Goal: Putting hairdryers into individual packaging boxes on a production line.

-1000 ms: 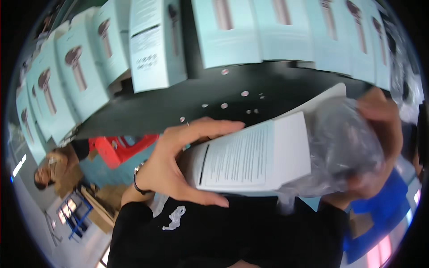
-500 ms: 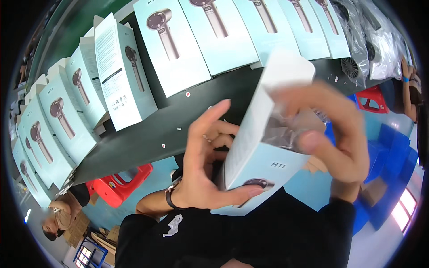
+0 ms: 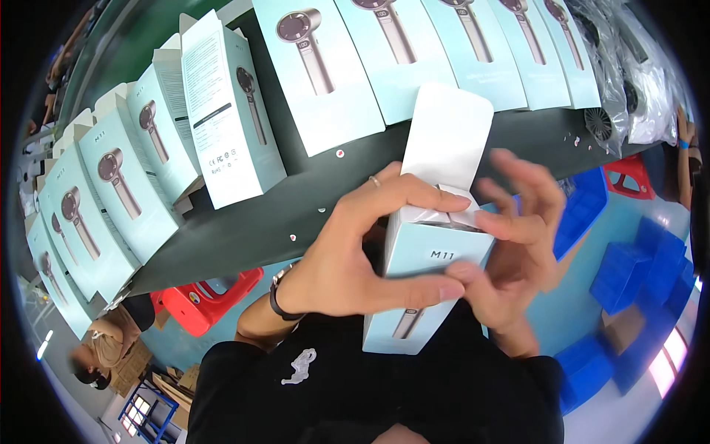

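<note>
I hold a light blue carton (image 3: 414,255), printed with a handheld blower-like device, upright in front of my chest. Its tall white lid flap (image 3: 450,137) stands up at the back, while the small side flaps (image 3: 451,213) are folded inward over the opening. My left hand (image 3: 355,259) is closed around the carton, thumb across the front and fingertips on the folded flaps. At the right edge, my right hand (image 3: 521,251) grips the carton with thumb on the front and index finger by the top; its other fingers are raised. The contents are mostly hidden under the flaps.
Matching cartons stand along the dark bench (image 3: 310,211), some with open tops at left (image 3: 111,181), others in a row at the back (image 3: 325,81). Clear-bagged dark devices (image 3: 603,122) lie at far right. Beyond the bench are red stools (image 3: 211,303), blue bins (image 3: 625,270) and another person (image 3: 111,344).
The side flaps are now folded inward over the opening. My right hand has come out of the carton to its edge, and my left fingers have moved onto the top.
</note>
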A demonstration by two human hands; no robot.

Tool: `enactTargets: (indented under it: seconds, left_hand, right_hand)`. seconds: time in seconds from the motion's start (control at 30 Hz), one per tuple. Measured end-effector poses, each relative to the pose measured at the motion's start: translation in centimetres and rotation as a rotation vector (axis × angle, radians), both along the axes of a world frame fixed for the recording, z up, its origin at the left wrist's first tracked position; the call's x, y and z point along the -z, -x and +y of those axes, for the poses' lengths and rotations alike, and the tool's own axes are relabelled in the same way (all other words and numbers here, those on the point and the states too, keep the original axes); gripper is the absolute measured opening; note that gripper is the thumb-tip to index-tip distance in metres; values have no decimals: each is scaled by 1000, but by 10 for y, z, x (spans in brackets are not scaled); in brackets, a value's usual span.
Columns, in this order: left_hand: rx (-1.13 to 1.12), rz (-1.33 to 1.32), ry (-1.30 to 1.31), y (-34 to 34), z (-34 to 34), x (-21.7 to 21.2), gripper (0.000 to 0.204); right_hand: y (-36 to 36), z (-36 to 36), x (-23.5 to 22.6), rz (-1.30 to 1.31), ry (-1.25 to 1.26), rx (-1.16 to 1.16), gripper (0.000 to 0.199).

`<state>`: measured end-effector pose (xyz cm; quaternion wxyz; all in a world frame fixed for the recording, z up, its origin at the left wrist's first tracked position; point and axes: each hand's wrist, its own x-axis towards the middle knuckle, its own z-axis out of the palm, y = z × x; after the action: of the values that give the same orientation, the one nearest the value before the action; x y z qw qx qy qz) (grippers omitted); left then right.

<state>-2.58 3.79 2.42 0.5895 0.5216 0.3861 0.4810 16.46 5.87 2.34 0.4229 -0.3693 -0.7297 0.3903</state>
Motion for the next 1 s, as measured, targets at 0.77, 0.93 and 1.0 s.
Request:
enactTargets:
  seconds: [0.77, 0.93, 1.0]
  left_hand:
    - [-17, 52, -54, -36, -8, 13, 91]
    - [17, 100, -45, -35, -7, 14, 89]
    - [23, 104, -23, -35, -6, 14, 87]
  right_hand:
    - [9, 6, -11, 394, 547, 91, 26]
    - [0, 14, -6, 316, 446, 29, 18]
    - [-3, 17, -7, 332, 438, 4, 15]
